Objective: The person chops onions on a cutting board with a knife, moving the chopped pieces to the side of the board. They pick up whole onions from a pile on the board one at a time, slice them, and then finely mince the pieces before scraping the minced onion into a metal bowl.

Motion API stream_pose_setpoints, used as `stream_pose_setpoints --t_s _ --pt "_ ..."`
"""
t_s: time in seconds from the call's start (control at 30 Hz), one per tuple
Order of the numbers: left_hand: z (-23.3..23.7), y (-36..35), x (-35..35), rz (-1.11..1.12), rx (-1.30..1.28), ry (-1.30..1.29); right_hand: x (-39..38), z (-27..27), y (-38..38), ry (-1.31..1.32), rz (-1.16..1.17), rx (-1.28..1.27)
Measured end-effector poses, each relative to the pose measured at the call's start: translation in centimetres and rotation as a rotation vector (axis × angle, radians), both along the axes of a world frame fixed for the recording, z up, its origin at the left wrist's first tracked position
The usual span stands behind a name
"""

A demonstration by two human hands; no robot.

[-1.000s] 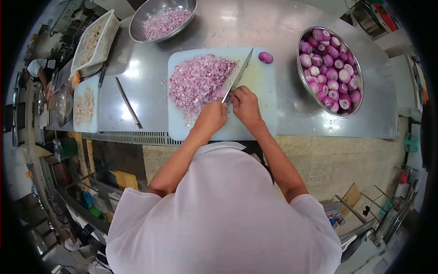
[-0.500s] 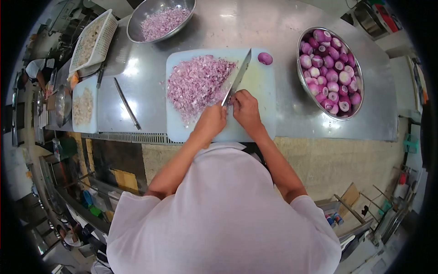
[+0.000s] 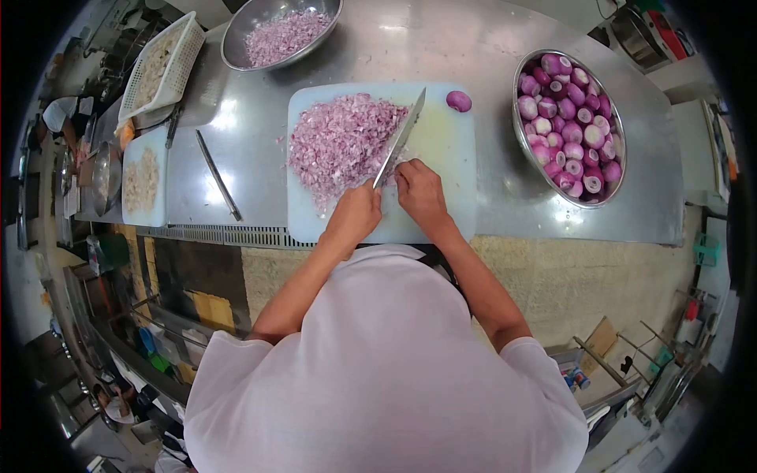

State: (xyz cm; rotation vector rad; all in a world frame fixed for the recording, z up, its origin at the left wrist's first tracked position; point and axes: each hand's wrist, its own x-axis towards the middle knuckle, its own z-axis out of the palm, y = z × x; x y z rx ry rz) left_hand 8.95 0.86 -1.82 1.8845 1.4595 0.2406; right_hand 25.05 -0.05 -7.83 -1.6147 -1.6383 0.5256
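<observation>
My left hand (image 3: 355,211) is closed round the handle of a kitchen knife (image 3: 403,134), whose blade points up and slightly right over the cutting board (image 3: 445,169). Just right of the blade, my right hand (image 3: 421,191) has its fingers curled down at the board. A small bit of onion shows at its fingertips, mostly hidden. Left of the blade lies a large heap of chopped red onion (image 3: 339,146), touching it along one side. One whole peeled red onion (image 3: 459,101) rests at the board's upper right corner.
A steel bowl (image 3: 617,175) of peeled red onions stands right, another bowl (image 3: 230,49) with chopped onion at the upper left. Further left are a white basket (image 3: 188,59), a small board (image 3: 163,201) with pale chopped pieces, and a thin metal rod (image 3: 218,175). A co-worker (image 3: 59,117) is far left.
The knife and my left hand have shifted slightly left, the blade now lying against the heap. My right hand has moved a little left and down.
</observation>
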Motion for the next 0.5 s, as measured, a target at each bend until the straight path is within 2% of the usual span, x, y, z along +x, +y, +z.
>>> stream_pose_setpoints --t_s 0.03,0.07,0.2,0.33,0.4,0.5 --pt "1.0 0.4 0.6 0.001 -0.02 -0.005 0.1 0.1 0.0 -0.008 -0.002 -0.001" --pt "2.6 0.3 0.8 0.057 -0.171 -0.022 0.2 0.2 -0.1 -0.001 -0.001 -0.02" --pt "0.8 0.0 1.2 -0.012 -0.013 -0.016 -0.1 0.2 -0.2 0.009 -0.002 -0.027" --pt "1.0 0.2 1.1 0.031 -0.156 -0.038 0.3 0.1 -0.5 -0.003 -0.005 -0.04" --pt "-0.4 -0.5 0.7 -0.031 0.067 -0.106 0.1 0.0 -0.6 0.006 -0.016 -0.086" --pt "-0.5 0.0 1.2 -0.046 0.043 -0.074 0.1 -0.1 -0.9 0.014 -0.032 -0.038"
